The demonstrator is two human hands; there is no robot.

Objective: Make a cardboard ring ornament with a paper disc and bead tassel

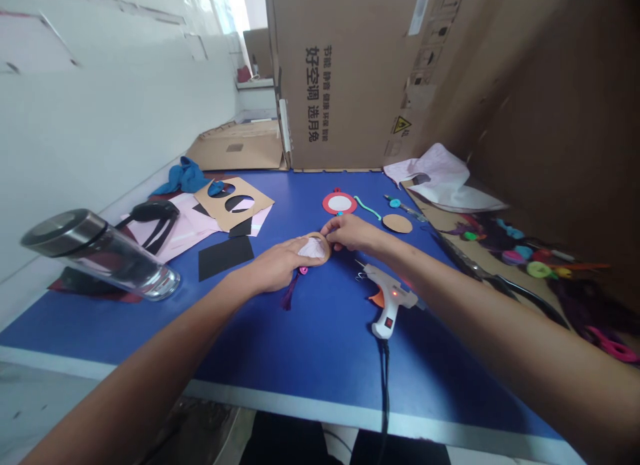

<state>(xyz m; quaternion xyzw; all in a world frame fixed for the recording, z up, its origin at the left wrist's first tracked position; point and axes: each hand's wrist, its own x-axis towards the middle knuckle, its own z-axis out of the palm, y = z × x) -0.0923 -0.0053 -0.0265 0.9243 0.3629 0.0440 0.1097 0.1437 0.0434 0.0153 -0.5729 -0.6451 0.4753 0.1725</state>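
A round cardboard disc (326,249) with a pale crinkled centre lies low over the blue table. My left hand (280,263) grips it from the left, fingers over its edge. From the right, my right hand (350,233) has thumb and fingers pinched at the disc's upper right rim; what sits between the fingertips is too small to make out. A purple tassel (287,298) with a pink bead (303,270) hangs out below the disc, beside my left fingers. Under my right forearm lies a white glue gun (387,305), its red light lit, nozzle pointing up-left.
Beyond my hands lie a red-rimmed disc (327,203), a mint strip (368,209) and a plain cardboard disc (397,223). Scissors (493,276) and coloured bits are right. A glass bottle (120,258), black card (225,257) and cut cardboard (260,201) are left. A large carton (360,71) stands behind.
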